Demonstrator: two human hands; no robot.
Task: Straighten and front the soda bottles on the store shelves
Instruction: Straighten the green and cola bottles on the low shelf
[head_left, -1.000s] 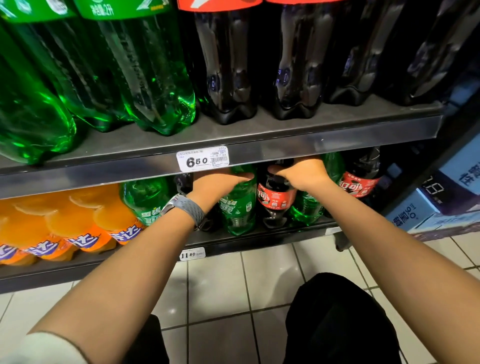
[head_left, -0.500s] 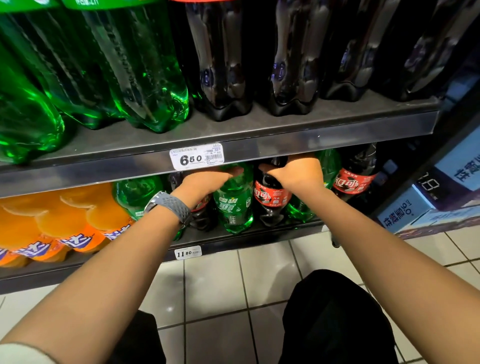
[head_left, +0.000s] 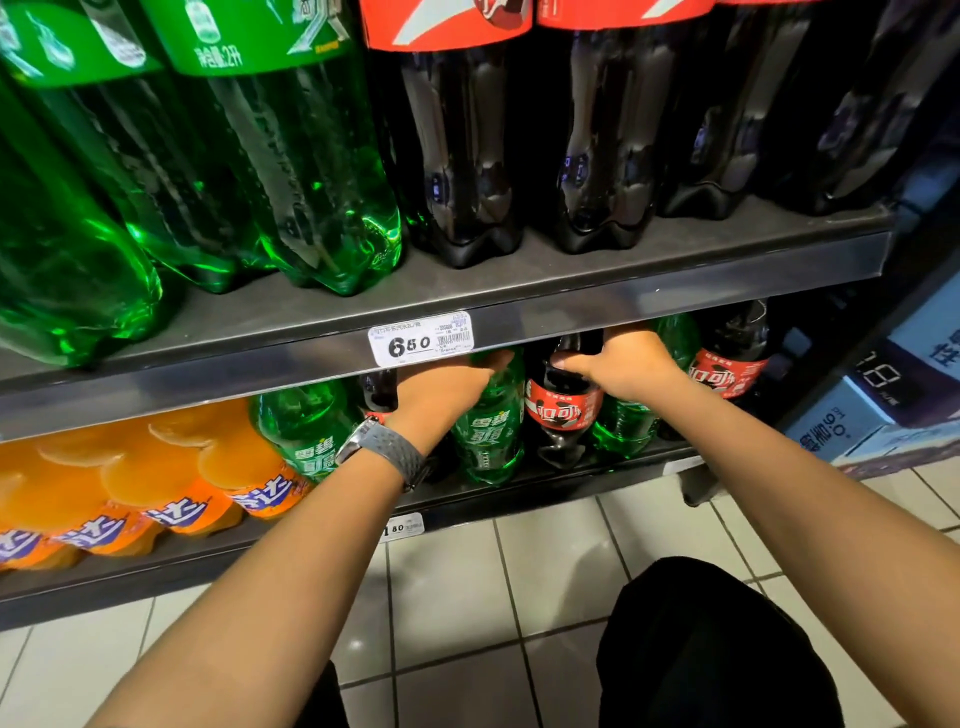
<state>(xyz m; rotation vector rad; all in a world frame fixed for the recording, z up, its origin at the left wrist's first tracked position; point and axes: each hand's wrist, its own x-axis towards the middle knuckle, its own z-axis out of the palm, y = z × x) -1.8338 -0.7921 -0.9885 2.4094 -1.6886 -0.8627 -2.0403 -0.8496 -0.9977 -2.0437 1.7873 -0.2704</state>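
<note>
On the lower shelf (head_left: 545, 480) my left hand (head_left: 441, 387), with a grey watch on the wrist, grips the top of a green soda bottle (head_left: 491, 431). My right hand (head_left: 623, 364) is closed around the neck of a dark cola bottle with a red label (head_left: 563, 413). Both bottles stand upright near the shelf's front edge. Another green bottle (head_left: 304, 431), a cola bottle (head_left: 379, 392) behind my left wrist, a green bottle (head_left: 623, 428) under my right wrist and a cola bottle (head_left: 730, 364) stand alongside. The bottle caps are hidden by the upper shelf.
The upper shelf (head_left: 571, 306) carries large green bottles (head_left: 291, 171) and large cola bottles (head_left: 467, 156), with a price tag (head_left: 421, 340) on its rail. Orange soda bottles (head_left: 156, 467) fill the lower left. Blue cartons (head_left: 857, 410) stand at the right. My knee (head_left: 701, 649) is over tiled floor.
My left hand has settled firmly over the green bottle's top, and my right hand has drawn the cola bottle slightly forward. The view has shifted a little.
</note>
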